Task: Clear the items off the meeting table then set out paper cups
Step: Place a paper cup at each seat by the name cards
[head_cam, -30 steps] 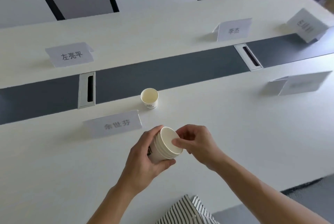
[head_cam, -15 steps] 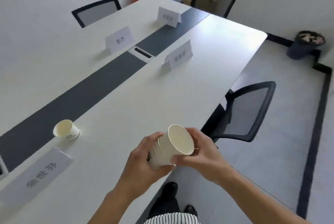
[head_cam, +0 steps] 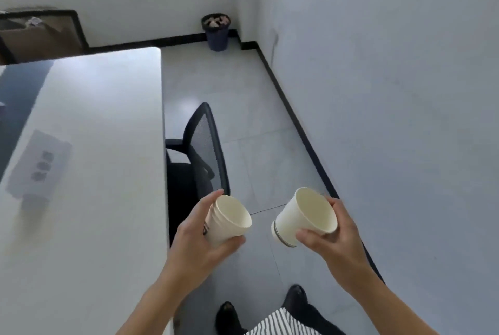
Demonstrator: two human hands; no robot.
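My left hand [head_cam: 198, 240] grips a stack of white paper cups [head_cam: 225, 219], tilted with its mouth up and to the right. My right hand [head_cam: 330, 240] holds a single white paper cup [head_cam: 302, 217], pulled apart from the stack and tilted the same way. Both hands hover over the floor, just right of the white meeting table [head_cam: 108, 199]. A blurred white name card [head_cam: 37, 163] stands on the table to the left.
A black mesh office chair [head_cam: 199, 153] is tucked against the table's right edge, just beyond my hands. A dark waste bin [head_cam: 217, 32] sits in the far corner. A wall [head_cam: 391, 118] runs close on the right. My shoes [head_cam: 295, 294] show below.
The view has swung right, away from the tabletop and the cup standing on it. My right hand has drawn one cup off the stack and moved it to the right.
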